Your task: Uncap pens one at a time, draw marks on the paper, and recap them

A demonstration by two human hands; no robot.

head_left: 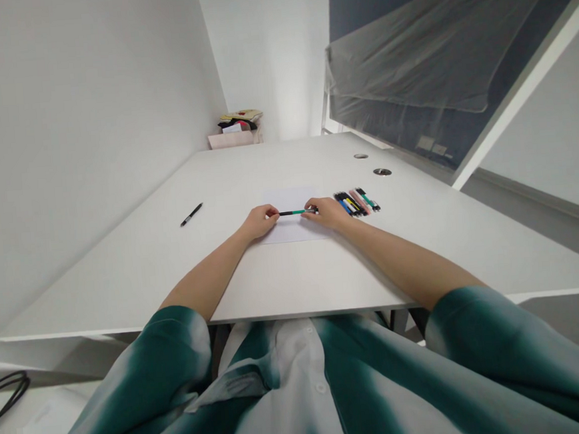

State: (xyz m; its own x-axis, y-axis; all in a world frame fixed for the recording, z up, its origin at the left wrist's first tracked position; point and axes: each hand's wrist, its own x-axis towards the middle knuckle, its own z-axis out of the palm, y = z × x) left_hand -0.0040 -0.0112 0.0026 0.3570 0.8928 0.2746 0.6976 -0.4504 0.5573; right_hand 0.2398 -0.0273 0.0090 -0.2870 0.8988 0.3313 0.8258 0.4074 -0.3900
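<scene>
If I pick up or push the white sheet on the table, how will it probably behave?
The white sheet shows no visible thickness, so it would probably bend easily and feel light. It lies flat on a smooth-looking table, so a gentle push might slide it. With that flat shape, rolling seems unlikely.

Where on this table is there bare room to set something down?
Bare tabletop shows between the lone pen and the left hand, beyond the paper, and between the paper and the near edge. It is crowded over the paper, where the left and right hand hold the black-and-green pen, and beside it at the pen row.
</scene>
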